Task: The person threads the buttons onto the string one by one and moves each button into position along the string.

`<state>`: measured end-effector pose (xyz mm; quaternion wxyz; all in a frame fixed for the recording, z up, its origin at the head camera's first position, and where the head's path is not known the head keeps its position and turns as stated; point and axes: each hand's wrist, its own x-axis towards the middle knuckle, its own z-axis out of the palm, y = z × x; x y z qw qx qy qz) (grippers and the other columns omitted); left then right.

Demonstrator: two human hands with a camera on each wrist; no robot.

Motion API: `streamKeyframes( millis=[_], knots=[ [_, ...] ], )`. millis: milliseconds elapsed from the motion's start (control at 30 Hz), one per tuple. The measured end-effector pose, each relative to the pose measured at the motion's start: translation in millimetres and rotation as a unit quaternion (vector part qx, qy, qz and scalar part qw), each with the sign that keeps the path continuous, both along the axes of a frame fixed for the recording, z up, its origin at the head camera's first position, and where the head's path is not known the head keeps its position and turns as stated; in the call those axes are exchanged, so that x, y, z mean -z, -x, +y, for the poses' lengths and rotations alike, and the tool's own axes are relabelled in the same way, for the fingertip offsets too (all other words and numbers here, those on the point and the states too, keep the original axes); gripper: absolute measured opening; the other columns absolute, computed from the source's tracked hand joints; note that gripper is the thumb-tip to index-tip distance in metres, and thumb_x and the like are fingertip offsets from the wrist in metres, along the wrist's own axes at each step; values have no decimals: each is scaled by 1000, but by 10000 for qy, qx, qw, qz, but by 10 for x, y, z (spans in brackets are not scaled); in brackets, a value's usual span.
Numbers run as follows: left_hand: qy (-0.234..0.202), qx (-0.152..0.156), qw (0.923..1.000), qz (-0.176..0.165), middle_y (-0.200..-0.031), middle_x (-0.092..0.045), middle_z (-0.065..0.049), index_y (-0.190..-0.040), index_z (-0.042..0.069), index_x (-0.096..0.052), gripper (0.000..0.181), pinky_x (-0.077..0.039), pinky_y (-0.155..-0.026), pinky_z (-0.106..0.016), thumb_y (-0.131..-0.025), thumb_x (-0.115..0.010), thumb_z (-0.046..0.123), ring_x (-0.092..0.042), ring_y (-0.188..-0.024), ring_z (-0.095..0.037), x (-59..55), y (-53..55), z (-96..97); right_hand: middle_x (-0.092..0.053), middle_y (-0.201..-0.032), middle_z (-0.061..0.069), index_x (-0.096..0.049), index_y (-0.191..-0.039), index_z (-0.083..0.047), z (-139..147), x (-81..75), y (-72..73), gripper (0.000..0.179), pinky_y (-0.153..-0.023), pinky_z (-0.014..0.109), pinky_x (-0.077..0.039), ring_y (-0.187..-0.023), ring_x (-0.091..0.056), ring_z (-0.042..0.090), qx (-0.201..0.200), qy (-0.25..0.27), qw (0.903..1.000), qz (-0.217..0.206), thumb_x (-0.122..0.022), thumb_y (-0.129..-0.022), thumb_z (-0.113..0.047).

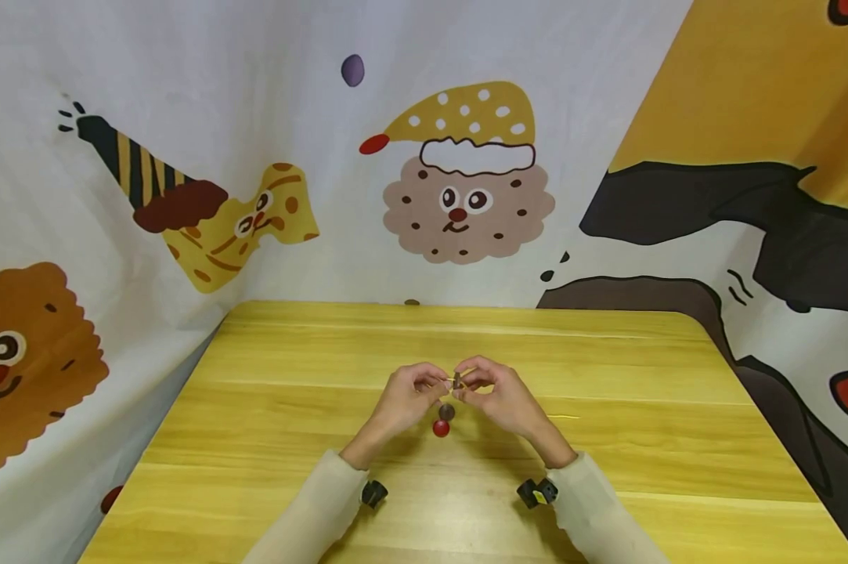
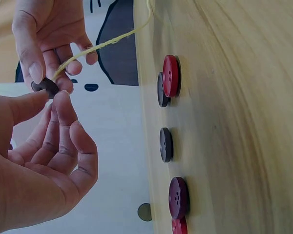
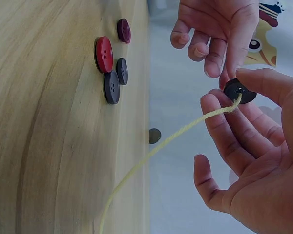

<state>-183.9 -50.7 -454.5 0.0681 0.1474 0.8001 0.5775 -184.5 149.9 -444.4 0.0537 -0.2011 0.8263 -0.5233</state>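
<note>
Above the table, both hands meet at a dark four-hole button (image 3: pixel 240 91) with a yellow cord (image 3: pixel 178 131) running out of one hole. My right hand (image 1: pixel 503 398) pinches the button between thumb and fingers. From the other side, my left hand (image 1: pixel 408 399) has its thumb and index fingertip pinched at the button's edge. The cord droops away on the right hand's side, down to the table. Below the hands lie loose buttons: a red button (image 2: pixel 171 75), a dark button (image 2: pixel 165 145) and a maroon button (image 2: pixel 177 198), with others partly hidden behind them.
The wooden table (image 1: pixel 290 439) stands against a curtain (image 1: pixel 311 102) printed with cartoon snacks. Part of the yellow cord shows on the tabletop to the right of the right hand. Each wrist carries a small black camera, such as the left wrist camera (image 1: pixel 374 494).
</note>
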Motion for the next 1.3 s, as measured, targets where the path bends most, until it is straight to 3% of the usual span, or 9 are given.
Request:
streamKeyframes(
  millis=[100,267,400,500,733,833,1100,1300],
  knots=[
    [-37,-15,10000,-13,-91,-70,-10,-104,3,-69,13,-56,-70,-49,-96,-66,12,-68,-75,-33,-34,-19,9,-73,-96,3,-64,-113,-8,4,5,-3,25,-81,41,-53,-94,-67,21,-5,7,10000,-17,-73,-90,-11],
    [-126,-8,9999,-5,-90,-70,-9,-103,4,-70,12,-56,-71,-51,-96,-65,13,-68,-77,-38,-36,-19,15,-73,-97,7,-64,-112,-8,-14,-50,-45,23,-79,38,-53,-94,-67,23,-34,-35,10000,-21,-72,-90,-8],
    [-89,27,9999,50,-90,-71,-4,-101,10,-71,10,-56,-69,-37,-96,-66,17,-67,-83,-39,-19,-14,5,-73,-98,13,-64,-112,-3,-46,-126,-81,23,-78,38,-53,-94,-66,28,-20,-145,9999,-84,-69,-90,-1],
    [-47,22,10000,7,-90,-71,-1,-100,13,-71,9,-54,-68,-30,-96,-66,19,-67,-85,-38,-21,-15,2,-72,-98,13,-64,-113,-4,-41,-80,-59,24,-77,36,-53,-93,-66,29,-3,-186,9998,-105,-69,-90,0],
    [-251,33,9996,-116,-89,-70,-4,-101,7,-70,9,-56,-72,-51,-97,-64,13,-67,-82,-42,-15,-10,4,-73,-97,6,-65,-111,-12,-11,17,-19,23,-75,33,-53,-92,-66,21,-15,-131,9999,-82,-72,-89,-8],
    [-235,36,9997,-88,-88,-70,-5,-100,6,-70,9,-56,-71,-52,-96,-64,12,-67,-81,-42,-13,-10,7,-73,-96,4,-66,-111,-14,-1,18,-12,23,-75,34,-54,-91,-66,20,-47,-118,9999,-59,-73,-89,-10],
    [-111,-29,9999,-61,-88,-70,-7,-99,6,-70,9,-57,-66,-44,-97,-64,13,-67,-77,-36,-4,3,6,-73,-95,3,-65,-111,-10,19,-12,-23,24,-75,33,-55,-89,-67,19,-13,-207,9998,-72,-73,-89,-9],
    [-40,-46,10000,-17,-88,-70,-8,-98,6,-70,10,-54,-62,-29,-97,-65,15,-67,-76,-33,-8,-10,-5,-72,-96,7,-64,-111,-7,35,-13,-28,23,-74,31,-55,-88,-67,18,-23,-189,9996,-210,-72,-89,-8]
  ],
)
